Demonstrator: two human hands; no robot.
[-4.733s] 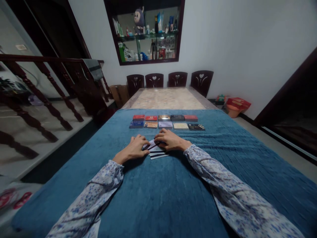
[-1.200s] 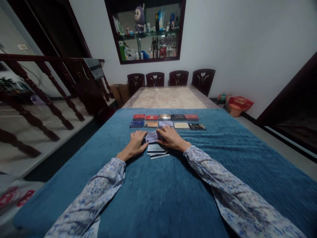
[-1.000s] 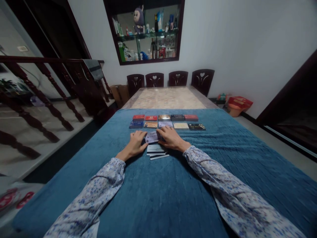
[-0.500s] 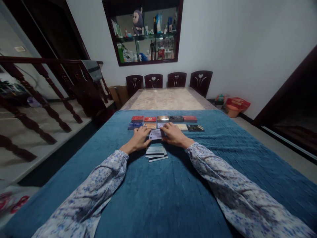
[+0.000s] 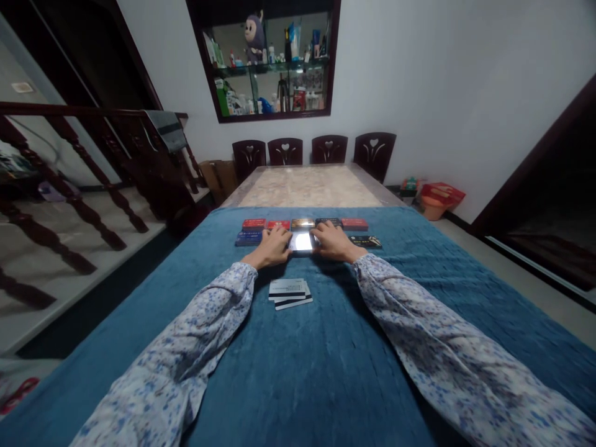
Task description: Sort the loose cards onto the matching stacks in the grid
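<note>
Between my left hand and my right hand is a stack of white cards, glaring brightly on top. The fingers of each hand press one of its short sides. The stack is at the front row of card stacks, between the blue card stack and the black-and-gold card stack. My hands hide the other stacks of that row. Closer to me, a few loose white cards with black stripes lie overlapping on the cloth.
Behind stand two red card stacks at left, a gold stack, a black stack and another red stack. A blue cloth covers the near table. Several dark chairs stand at the far end.
Both hands have carried the white card stack away from me, up to the front row. The loose striped cards have stayed on the cloth. The view has shifted slightly.
</note>
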